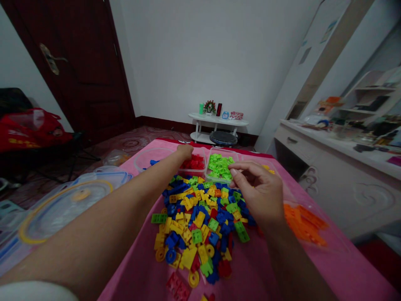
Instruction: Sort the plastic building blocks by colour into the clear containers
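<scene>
My left hand [184, 151] reaches forward over a clear container [196, 170] of red toy bricks [197, 161]. Its fingers point away and down, hidden behind the back of the hand. Thumb and forefinger of my right hand [260, 186] are pinched together at the near right corner of a clear container [235, 158] of green bricks [219, 166]. Anything in that pinch is too small or hidden to make out. Between my forearms lies a mixed heap of building bricks [197, 217] in yellow, blue, green and red, with some small wheels.
Left of the red bricks, another clear container [139, 159] holds a few blue pieces. Orange pieces [303, 223] lie in a clear container on the right, and yellow ones [268, 169] show behind my right hand. Clear lids [67, 213] lie at the left of the pink-covered table [250, 267].
</scene>
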`<state>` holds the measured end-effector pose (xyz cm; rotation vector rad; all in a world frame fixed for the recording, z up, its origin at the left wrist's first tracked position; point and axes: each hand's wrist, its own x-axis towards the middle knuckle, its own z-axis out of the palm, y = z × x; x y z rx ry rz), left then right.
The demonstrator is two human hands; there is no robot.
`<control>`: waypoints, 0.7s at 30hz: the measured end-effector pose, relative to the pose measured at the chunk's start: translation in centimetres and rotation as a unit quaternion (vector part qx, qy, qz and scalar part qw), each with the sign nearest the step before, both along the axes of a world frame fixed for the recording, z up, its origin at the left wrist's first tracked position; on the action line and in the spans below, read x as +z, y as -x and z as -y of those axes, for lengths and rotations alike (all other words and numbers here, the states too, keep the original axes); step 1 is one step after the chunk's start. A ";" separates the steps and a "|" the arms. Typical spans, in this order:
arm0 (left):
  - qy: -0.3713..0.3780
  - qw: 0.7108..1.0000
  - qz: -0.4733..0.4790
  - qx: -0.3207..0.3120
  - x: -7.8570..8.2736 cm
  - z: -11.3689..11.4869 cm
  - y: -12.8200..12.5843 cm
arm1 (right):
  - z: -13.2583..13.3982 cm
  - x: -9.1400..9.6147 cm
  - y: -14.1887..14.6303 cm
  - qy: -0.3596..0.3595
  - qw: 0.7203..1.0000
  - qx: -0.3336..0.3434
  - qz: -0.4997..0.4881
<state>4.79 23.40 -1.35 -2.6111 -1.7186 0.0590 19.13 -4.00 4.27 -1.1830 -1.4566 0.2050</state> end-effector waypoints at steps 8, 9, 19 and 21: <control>-0.062 0.998 -0.005 0.028 -0.4 -0.2 0.0 | 0.0 0.1 0.0 0.004 1.000 -0.003 0.015; -0.063 0.998 -0.004 0.028 -0.4 -0.2 0.0 | 0.0 0.1 0.0 0.005 1.000 -0.003 0.018; -0.004 0.999 0.019 0.045 -0.3 -1.1 0.2 | 0.0 0.0 0.1 0.008 1.000 -0.004 0.027; 0.012 0.998 0.035 0.043 -0.1 -1.2 0.3 | 0.0 -0.1 0.1 0.005 0.999 0.000 0.034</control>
